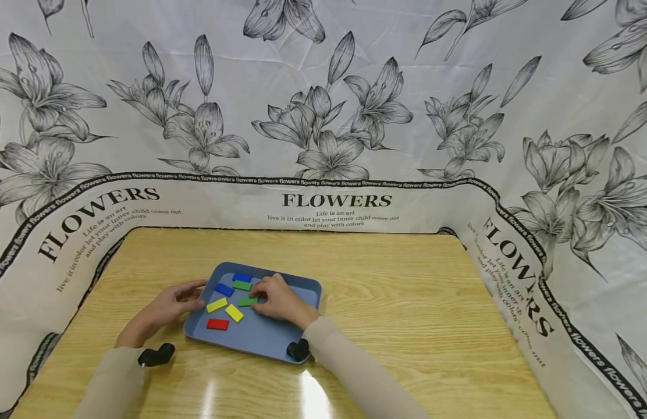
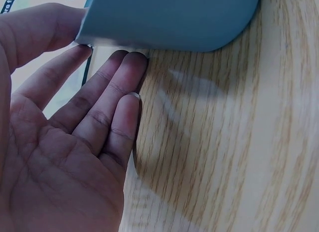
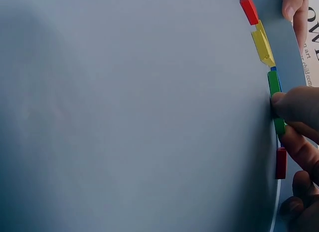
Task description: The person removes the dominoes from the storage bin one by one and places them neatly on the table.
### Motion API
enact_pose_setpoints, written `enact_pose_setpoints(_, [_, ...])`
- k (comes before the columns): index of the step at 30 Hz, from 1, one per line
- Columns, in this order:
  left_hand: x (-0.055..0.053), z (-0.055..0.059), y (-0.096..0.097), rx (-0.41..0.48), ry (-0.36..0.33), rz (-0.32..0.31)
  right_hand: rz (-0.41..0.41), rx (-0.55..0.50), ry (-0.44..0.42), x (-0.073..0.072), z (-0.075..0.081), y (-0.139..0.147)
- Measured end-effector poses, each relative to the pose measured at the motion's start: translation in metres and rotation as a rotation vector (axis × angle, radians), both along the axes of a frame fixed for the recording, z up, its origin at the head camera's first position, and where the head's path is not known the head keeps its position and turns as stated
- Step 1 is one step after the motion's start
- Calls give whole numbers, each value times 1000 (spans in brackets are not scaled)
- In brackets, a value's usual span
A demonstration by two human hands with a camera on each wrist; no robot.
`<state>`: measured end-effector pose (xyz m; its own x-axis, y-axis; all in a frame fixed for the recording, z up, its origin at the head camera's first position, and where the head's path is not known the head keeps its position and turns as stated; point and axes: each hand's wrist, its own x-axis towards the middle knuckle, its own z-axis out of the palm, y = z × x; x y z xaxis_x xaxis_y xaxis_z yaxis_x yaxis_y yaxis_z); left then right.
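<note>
One green block (image 1: 245, 302) in the blue tray (image 1: 260, 339), presumably light and stiff, should suit a pinch across its long edges; right hand (image 1: 276, 299) pinches its end, left hand (image 1: 170, 304) rests loosely against the tray's left wall.

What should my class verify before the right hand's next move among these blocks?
1. Blue-grey rectangular tray on the wood-grain table: ok.
2. Visible red, yellow, green and blue rectangular blocks inside the tray: ok.
3. Left hand at the tray's left edge: ok.
4. Blocks lined up neatly: not ok, angles differ.
5. Right hand firmly gripping the nearer green block: cannot tell.
</note>
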<state>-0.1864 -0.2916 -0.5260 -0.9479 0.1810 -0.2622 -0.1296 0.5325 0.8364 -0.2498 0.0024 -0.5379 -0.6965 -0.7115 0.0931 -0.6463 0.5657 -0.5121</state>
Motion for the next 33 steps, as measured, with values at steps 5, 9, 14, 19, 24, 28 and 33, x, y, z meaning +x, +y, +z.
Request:
enact_pose_setpoints(5, [0,-1,-1,-2,6,-7,9,7,17,-1,1,0])
enact_pose_setpoints(9, [0,-1,-1,-3,12,-7,13,10,31,-2,2,-1])
enact_pose_setpoints(14, [0,-1,-1,0,13,-10,24,9,60,-1,2,-1])
enact_pose_setpoints(19, [0,0,-2,3,9,-12,30,20,57,0,4,-2])
enact_pose_setpoints(24, [0,0,-1,0,12,-13,26,26,41,0,6,-2])
enact_pose_setpoints(28, [0,-1,-1,3,10,-11,6,13,34,0,8,-1])
enact_pose_setpoints(33, [2,1,0,7,-3,0,-17,0,9,1,14,1])
